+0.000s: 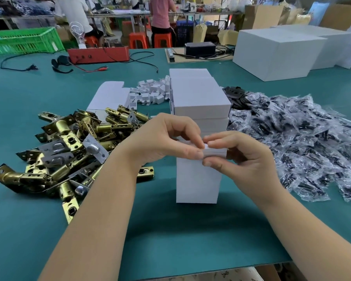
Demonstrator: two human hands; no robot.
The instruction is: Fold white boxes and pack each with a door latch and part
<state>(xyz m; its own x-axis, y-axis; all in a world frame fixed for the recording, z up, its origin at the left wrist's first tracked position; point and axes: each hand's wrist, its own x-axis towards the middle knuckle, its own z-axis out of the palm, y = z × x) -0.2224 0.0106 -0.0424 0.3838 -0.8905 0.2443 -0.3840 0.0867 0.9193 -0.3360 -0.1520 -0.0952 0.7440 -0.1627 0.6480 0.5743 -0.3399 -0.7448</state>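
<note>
Both hands pinching upright white box [198, 179] top flap, contents hidden

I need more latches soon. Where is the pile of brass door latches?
In the head view, the brass door latches lie heaped on the green table, left of the upright white box.

Green crate [24, 40], red stools [139, 39]

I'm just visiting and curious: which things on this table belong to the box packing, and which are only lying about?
Part of the job:
white box, pinched by left hand and right hand
brass door latches
bagged black parts
flat box blanks
stacked boxes

Lying about:
red tester box
green crate
black cable
</note>
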